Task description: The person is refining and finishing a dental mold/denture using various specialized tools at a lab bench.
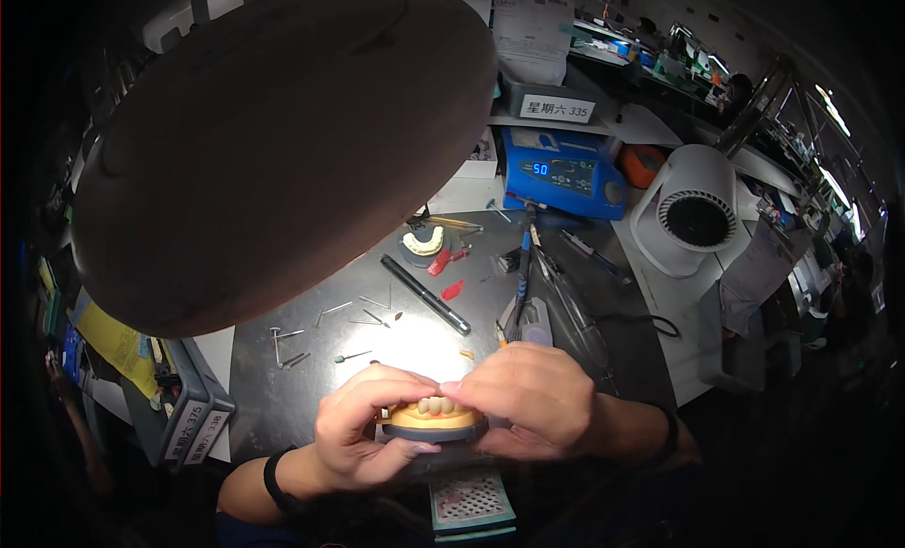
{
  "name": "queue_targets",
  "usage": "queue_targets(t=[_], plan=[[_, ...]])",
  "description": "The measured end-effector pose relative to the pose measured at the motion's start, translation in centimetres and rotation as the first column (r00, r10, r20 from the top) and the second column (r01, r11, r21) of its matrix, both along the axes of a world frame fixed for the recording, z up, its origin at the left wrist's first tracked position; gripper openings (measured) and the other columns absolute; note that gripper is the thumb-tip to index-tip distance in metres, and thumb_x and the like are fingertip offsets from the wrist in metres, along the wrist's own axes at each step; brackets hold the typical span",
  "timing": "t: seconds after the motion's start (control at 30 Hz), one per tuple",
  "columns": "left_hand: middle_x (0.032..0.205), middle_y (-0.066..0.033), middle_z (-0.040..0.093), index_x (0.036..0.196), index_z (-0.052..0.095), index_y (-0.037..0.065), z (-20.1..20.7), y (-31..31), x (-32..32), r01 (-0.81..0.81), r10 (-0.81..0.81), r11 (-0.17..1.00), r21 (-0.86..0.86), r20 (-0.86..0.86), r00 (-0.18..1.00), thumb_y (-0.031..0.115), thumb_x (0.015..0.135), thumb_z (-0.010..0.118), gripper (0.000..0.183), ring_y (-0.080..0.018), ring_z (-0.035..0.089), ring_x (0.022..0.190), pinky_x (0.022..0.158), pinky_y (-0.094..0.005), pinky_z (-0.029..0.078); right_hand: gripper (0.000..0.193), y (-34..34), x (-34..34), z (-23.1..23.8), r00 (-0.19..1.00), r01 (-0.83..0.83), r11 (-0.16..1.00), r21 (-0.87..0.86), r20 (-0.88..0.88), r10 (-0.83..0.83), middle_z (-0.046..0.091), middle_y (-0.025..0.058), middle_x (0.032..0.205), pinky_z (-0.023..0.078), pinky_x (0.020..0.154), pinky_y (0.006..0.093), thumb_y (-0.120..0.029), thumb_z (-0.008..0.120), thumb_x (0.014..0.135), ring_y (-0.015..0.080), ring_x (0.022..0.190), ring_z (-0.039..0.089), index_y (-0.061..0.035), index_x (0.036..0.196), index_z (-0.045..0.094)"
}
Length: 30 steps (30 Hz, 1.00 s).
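Both hands hold a yellowish dental model (434, 415) on a dark grey base, close to the bench's front edge. A row of pale tooth crowns on the model faces me. My left hand (368, 425) grips its left side, with the fingers over the top and the thumb low at the base. My right hand (533, 397) closes on the right side. Its fingertips rest on the upper edge of the crowns, near the left fingertips. Anything small between the fingertips is hidden.
A big dark lamp head (283, 152) fills the upper left. Behind the hands lie a black pen (424, 294), several burs (353, 357) and another dental model (424, 240). Beyond are a blue control unit (566, 174), a white fan (693, 204) and grey trays (184, 406). A perforated block (471, 501) sits below.
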State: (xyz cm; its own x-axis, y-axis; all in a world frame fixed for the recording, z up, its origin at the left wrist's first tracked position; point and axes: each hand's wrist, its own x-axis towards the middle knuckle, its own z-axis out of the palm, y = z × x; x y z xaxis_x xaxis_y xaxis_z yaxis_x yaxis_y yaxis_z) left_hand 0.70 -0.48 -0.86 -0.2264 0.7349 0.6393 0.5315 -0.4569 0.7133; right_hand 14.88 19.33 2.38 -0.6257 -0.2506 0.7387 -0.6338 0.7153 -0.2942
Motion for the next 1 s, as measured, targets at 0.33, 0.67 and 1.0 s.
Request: queue_targets(t=[0.33, 0.67, 1.0], plan=[[0.161, -0.0268, 0.028, 0.158, 0.019, -0.007, -0.9, 0.8, 1.5, 0.17, -0.189, 0.982, 0.084, 0.349, 0.918, 0.01, 0.093, 0.073, 0.086, -0.0332, 0.039, 0.147, 0.117, -0.0456, 0.037, 0.053, -1.3, 0.3, -0.9, 0.996, 0.081, 0.997, 0.007, -0.032, -0.081, 0.065, 0.0136, 0.095, 0.055, 0.075, 0.0402, -0.013, 0.085, 0.07, 0.03, 0.085, 0.066, 0.0068, 0.115, 0.065], [0.155, -0.0286, 0.039, 0.159, -0.005, 0.0, -0.9, -1.5, 2.5, 0.508, -0.373, 0.852, 0.122, 0.823, 0.429, 0.026, 0.096, 0.072, 0.103, -0.0338, 0.046, 0.142, 0.117, -0.0443, 0.038, 0.044, 1.1, 0.2, 1.4, 0.989, -0.091, 0.95, -0.297, 0.084, 0.121, 0.068, 0.014, 0.103, 0.051, 0.079, 0.0368, -0.015, 0.083, 0.079, 0.0274, 0.088, 0.066, 0.0021, 0.118, 0.071], [0.145, -0.0245, 0.045, 0.15, 0.018, 0.002, -2.2, -0.7, 2.5, 0.514, -0.432, 0.843, 0.159, 0.77, 0.469, 0.06, 0.088, 0.068, 0.098, -0.0337, 0.051, 0.135, 0.112, -0.0471, 0.044, 0.047, 0.4, 0.2, 0.5, 0.93, -0.124, 0.868, -0.481, 0.249, 0.271, 0.07, 0.0184, 0.109, 0.052, 0.079, 0.0348, -0.009, 0.081, 0.083, 0.0271, 0.09, 0.067, 0.007, 0.125, 0.067]])
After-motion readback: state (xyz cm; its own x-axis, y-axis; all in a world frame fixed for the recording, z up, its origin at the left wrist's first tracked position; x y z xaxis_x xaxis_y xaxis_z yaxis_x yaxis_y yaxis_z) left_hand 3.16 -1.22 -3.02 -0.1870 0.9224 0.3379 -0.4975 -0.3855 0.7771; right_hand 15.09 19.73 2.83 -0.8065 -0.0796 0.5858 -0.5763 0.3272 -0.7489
